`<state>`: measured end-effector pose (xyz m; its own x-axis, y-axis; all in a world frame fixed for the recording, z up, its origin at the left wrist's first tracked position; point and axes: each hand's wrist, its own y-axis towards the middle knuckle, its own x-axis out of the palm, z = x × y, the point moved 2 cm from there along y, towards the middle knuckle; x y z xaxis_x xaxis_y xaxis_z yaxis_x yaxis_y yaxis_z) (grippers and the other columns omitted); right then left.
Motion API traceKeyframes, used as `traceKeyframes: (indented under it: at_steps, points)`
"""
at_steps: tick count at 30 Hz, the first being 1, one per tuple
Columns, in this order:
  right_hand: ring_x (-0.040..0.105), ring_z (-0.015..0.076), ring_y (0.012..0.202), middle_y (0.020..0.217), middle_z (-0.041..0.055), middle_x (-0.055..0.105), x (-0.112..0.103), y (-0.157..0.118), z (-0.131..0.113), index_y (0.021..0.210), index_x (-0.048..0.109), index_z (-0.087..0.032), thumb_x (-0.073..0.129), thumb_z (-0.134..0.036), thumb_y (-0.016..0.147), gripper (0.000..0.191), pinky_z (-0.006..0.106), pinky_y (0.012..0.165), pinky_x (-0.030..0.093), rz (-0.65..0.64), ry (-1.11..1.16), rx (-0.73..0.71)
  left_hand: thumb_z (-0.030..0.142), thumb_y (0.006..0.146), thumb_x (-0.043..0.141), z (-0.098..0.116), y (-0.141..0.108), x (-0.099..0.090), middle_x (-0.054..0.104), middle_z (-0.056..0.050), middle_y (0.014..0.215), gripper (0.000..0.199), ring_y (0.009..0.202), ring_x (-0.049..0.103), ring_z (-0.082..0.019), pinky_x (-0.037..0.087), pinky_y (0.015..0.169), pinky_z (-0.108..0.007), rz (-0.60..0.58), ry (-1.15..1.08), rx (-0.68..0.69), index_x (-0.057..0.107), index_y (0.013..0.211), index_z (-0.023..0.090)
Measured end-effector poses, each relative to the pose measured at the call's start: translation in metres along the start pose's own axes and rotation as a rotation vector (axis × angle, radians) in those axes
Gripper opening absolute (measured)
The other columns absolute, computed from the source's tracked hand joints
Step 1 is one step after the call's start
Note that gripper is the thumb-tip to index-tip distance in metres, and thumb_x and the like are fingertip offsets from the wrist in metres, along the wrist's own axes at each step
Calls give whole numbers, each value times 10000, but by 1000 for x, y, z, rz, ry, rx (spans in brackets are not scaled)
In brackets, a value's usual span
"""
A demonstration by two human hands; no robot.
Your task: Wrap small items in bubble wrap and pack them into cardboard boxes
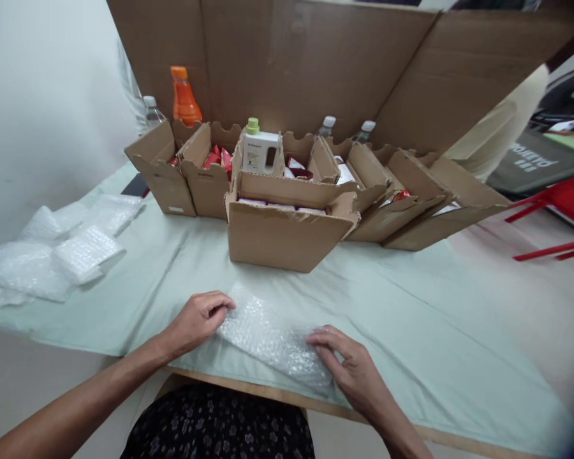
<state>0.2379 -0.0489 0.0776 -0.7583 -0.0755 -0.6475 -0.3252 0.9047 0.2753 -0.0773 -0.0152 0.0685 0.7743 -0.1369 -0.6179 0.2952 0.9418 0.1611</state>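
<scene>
A sheet of clear bubble wrap (pixel 275 338) lies near the table's front edge, between my two hands. My left hand (pixel 203 319) pinches its left end between thumb and fingers. At the other end, my right hand (pixel 347 360) has its fingers closed on the wrap's right side. Just beyond the sheet stands a cardboard box (pixel 289 239), with the purple tops of several items (pixel 282 206) showing inside. Their kind is hidden by the box wall.
More bubble wrap (pixel 88 252) is heaped on the left. Behind the front box runs a row of open cardboard boxes (pixel 205 191) with red packets and a white jug (pixel 262 152). An orange bottle (pixel 185 102) stands before a tall cardboard panel (pixel 306 64). A red chair (pixel 564 217) is at right.
</scene>
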Motion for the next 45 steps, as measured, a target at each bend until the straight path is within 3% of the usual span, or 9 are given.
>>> traceKeyframes:
  at_steps: [14,19,22,27,30,33,40,43,45]
  points:
    - [767,225,950,1026,27,789,-26,14,-27,1157,751,-341,614,-46,920,403,391,846,646,315,-246,-249,80,948,548,39,-4,-32,765,-54,902,255,820,735,-151,624,767,-256,430,363,492,756,1001,218]
    - [735,289,1064,1151,66,767,-83,68,-67,1378,674,-354,755,-120,840,592,477,967,597,695,-450,-419,255,933,583,79,50,-77,763,-76,1097,283,1084,716,-279,577,983,-470,568,521,440,748,1163,254]
    - [659,318,1253,1284,129,728,-104,119,-75,1444,629,-241,693,-150,883,571,501,1101,513,757,-612,-532,308,917,572,93,99,-95,729,-89,1181,332,1268,631,-341,474,1089,-558,556,503,356,737,1193,225]
    - [724,201,897,1005,83,786,-115,194,-39,1085,786,-165,560,-102,866,321,348,842,570,302,-421,-253,317,884,527,85,150,-102,720,-50,840,291,880,694,-229,536,854,-371,388,315,293,772,891,159]
    - [591,130,579,707,-5,714,-122,224,-15,946,813,-176,587,-127,820,263,278,580,475,-19,-313,-7,313,852,534,79,164,-106,547,10,573,288,568,519,-137,423,577,-272,264,227,181,702,678,158]
    - [575,130,559,681,-28,714,-128,249,-8,833,817,-209,612,-91,742,254,265,546,440,-232,-358,56,214,766,578,84,182,-107,382,39,472,267,484,367,-100,324,527,-263,29,378,70,568,500,186]
    - [649,160,572,694,-11,746,-104,272,-25,860,821,-236,654,-174,733,218,254,534,464,-560,-643,148,309,780,609,101,209,-107,521,-10,478,264,497,557,-171,407,554,-267,-373,559,-288,596,543,195]
    - [614,160,504,602,-10,705,-93,273,-24,808,815,-235,685,-239,739,147,259,491,441,-632,-703,92,348,802,611,94,214,-106,590,-16,536,251,505,577,-171,453,586,-269,-417,581,-250,675,621,185]
    - [601,160,473,533,-17,656,-91,274,-20,756,806,-229,714,-279,744,105,269,503,456,-625,-689,91,348,768,658,86,219,-108,624,-13,583,215,536,603,-175,490,625,-282,-289,518,-119,708,641,182]
